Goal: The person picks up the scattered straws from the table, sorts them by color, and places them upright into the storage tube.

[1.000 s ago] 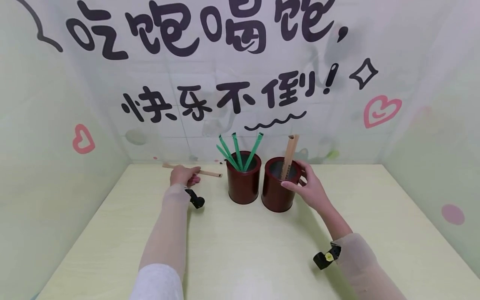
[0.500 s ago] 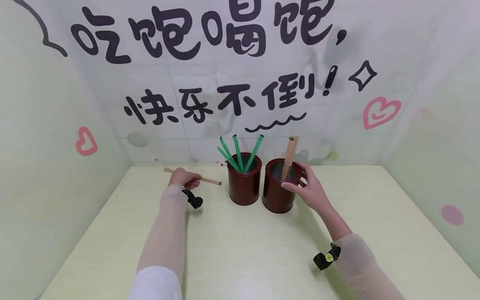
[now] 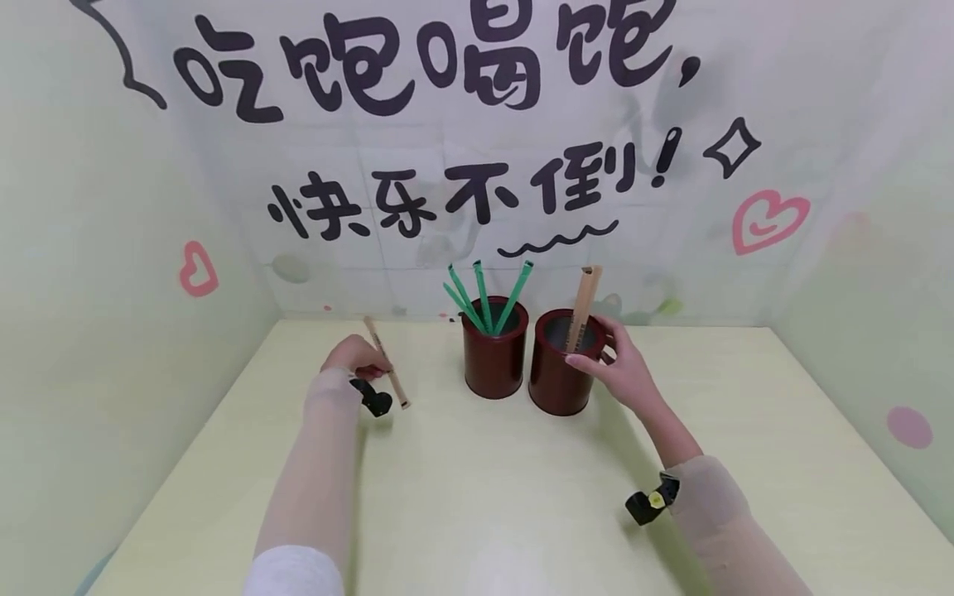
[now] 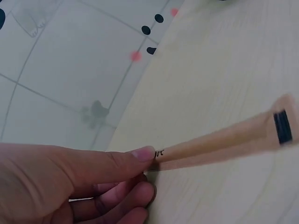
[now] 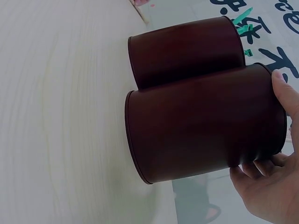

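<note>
My left hand [image 3: 353,356] pinches a slim brown paper-wrapped stick [image 3: 398,387] between thumb and fingers, left of two dark red canisters. In the left wrist view, the stick [image 4: 219,138] has small dark print by the thumb and a black mark at its far end. The right canister [image 3: 555,389] stands upright with brown wrapped sticks [image 3: 584,305] in it. My right hand [image 3: 628,374] grips it near the rim, thumb on the near side and fingers round the right side. Several green sticks [image 3: 514,296] lean in the left canister [image 3: 492,370].
The pale wooden table [image 3: 477,497] ends at a white back wall [image 3: 402,285] with large black characters. Side walls [image 3: 89,348] stand to the left and right. In the right wrist view, the left canister [image 5: 187,51] stands close beside the held one.
The brown stick in my left hand has turned from lying nearly sideways to pointing toward me, and that hand has drawn slightly left. My right hand keeps its grip on the canister.
</note>
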The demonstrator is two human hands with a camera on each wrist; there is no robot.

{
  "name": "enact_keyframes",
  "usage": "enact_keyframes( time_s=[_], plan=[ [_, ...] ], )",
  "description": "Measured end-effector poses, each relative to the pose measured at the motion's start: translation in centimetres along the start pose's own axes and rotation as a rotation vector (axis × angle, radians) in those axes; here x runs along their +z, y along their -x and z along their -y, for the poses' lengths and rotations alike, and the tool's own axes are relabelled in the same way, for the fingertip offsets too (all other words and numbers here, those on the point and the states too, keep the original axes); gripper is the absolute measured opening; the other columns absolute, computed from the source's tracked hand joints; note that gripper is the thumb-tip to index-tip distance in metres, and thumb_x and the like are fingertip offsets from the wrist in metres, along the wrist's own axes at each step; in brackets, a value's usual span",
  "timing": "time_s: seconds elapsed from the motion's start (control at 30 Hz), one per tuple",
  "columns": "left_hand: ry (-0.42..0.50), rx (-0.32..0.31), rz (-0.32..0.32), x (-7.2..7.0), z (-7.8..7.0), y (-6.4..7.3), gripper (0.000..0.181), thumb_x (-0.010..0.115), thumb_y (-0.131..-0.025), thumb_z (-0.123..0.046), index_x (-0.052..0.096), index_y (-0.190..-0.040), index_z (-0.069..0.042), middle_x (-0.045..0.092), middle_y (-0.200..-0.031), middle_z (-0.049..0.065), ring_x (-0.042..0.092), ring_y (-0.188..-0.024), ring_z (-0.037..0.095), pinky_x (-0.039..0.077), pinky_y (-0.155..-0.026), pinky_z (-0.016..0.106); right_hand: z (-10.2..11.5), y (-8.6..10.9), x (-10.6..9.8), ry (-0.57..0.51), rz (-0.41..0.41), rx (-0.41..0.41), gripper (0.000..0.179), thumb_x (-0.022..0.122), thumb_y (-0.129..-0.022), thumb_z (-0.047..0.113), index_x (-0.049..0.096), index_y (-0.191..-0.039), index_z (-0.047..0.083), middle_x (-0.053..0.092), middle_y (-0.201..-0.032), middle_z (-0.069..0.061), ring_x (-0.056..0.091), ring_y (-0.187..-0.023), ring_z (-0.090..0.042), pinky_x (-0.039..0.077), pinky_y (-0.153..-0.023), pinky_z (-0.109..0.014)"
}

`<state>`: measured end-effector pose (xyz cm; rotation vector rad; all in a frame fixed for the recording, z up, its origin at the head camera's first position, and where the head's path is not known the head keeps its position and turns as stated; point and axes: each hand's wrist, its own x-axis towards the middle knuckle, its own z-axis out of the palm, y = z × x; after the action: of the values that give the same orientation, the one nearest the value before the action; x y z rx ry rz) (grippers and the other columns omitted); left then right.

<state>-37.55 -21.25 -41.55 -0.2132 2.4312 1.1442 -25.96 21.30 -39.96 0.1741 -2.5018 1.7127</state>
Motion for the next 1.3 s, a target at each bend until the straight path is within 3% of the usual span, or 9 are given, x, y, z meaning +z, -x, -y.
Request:
enact_keyframes(
  time_s=[0.2,0.37,0.47,0.57,0.63,0.8,0.97,1.13,1.3],
  plan=[
    [-0.089,0.049,-0.061,-0.4,1.3,2.2,0.020,0.075,-0.085,-0.008,0.073,-0.102,0.004,0.069,-0.075,0.003,0.062,-0.068,0.014,0.053,-0.064,0.023,0.2,0.0,0.1,0.017,0.004,0.016,0.086,0.074,-0.091,0.024,0.021,-0.156,0.007,0.033,-0.157,-0.019,0.033,-0.146,-0.037,0.029,-0.121,-0.056],
    [-0.197,0.102,-0.094,-1.0,2.8,3.6,0.019,0.074,-0.087,-0.009,0.074,-0.104,-0.001,0.073,-0.093,0.008,0.064,-0.081,0.017,0.052,-0.076,0.029,0.3,0.0,0.1,0.029,0.015,0.022,0.087,0.073,-0.091,0.026,0.019,-0.157,0.006,0.032,-0.157,-0.020,0.031,-0.147,-0.038,0.028,-0.121,-0.056],
    [-0.234,0.181,-0.084,-1.4,3.8,4.3,0.018,0.072,-0.088,-0.010,0.073,-0.105,-0.003,0.073,-0.101,0.010,0.063,-0.088,0.020,0.050,-0.083,0.033,0.4,0.0,0.1,0.039,0.015,0.024,0.088,0.073,-0.091,0.027,0.018,-0.157,0.007,0.031,-0.158,-0.020,0.031,-0.147,-0.038,0.028,-0.121,-0.057],
    [-0.265,0.278,-0.062,-1.6,4.8,5.0,0.020,0.072,-0.089,-0.013,0.072,-0.106,-0.004,0.072,-0.100,0.008,0.062,-0.091,0.020,0.049,-0.086,0.035,0.4,-0.1,0.1,0.042,0.016,0.026,0.089,0.073,-0.092,0.027,0.017,-0.158,0.007,0.030,-0.159,-0.020,0.031,-0.147,-0.038,0.029,-0.120,-0.058],
    [-0.272,0.308,-0.046,-1.7,5.4,5.5,0.022,0.073,-0.089,-0.016,0.070,-0.107,-0.004,0.071,-0.098,0.006,0.061,-0.092,0.019,0.048,-0.088,0.035,0.3,-0.1,0.1,0.041,0.018,0.030,0.089,0.073,-0.092,0.026,0.016,-0.158,0.008,0.030,-0.159,-0.020,0.031,-0.147,-0.038,0.029,-0.120,-0.058],
    [-0.274,0.250,-0.054,-1.3,6.7,7.1,0.029,0.079,-0.085,-0.024,0.065,-0.101,-0.005,0.066,-0.093,0.005,0.059,-0.088,0.019,0.048,-0.082,0.033,0.3,-0.2,0.3,0.040,0.021,0.033,0.090,0.073,-0.091,0.026,0.016,-0.158,0.008,0.029,-0.159,-0.019,0.031,-0.147,-0.037,0.029,-0.120,-0.057],
    [-0.314,0.226,-0.107,-0.6,6.6,7.5,0.023,0.078,-0.084,-0.018,0.066,-0.096,-0.004,0.066,-0.088,0.005,0.058,-0.083,0.019,0.047,-0.077,0.031,0.1,-0.3,0.1,0.038,0.016,0.031,0.090,0.073,-0.091,0.026,0.016,-0.158,0.008,0.029,-0.159,-0.019,0.030,-0.148,-0.037,0.029,-0.121,-0.057],
    [-0.314,0.225,-0.120,-0.4,6.4,7.7,0.016,0.074,-0.086,-0.011,0.068,-0.096,-0.002,0.065,-0.084,0.006,0.058,-0.077,0.018,0.048,-0.070,0.029,0.0,-0.3,0.1,0.028,0.021,0.036,0.089,0.073,-0.091,0.025,0.016,-0.158,0.008,0.029,-0.159,-0.019,0.030,-0.147,-0.037,0.028,-0.121,-0.057],
    [-0.272,0.266,-0.160,-0.4,6.4,7.6,0.014,0.071,-0.088,-0.008,0.067,-0.099,0.000,0.066,-0.088,0.009,0.059,-0.077,0.018,0.048,-0.067,0.026,0.1,-0.2,0.1,0.034,0.022,0.036,0.090,0.073,-0.091,0.026,0.016,-0.158,0.009,0.029,-0.159,-0.020,0.030,-0.148,-0.038,0.028,-0.121,-0.057]
  ],
)
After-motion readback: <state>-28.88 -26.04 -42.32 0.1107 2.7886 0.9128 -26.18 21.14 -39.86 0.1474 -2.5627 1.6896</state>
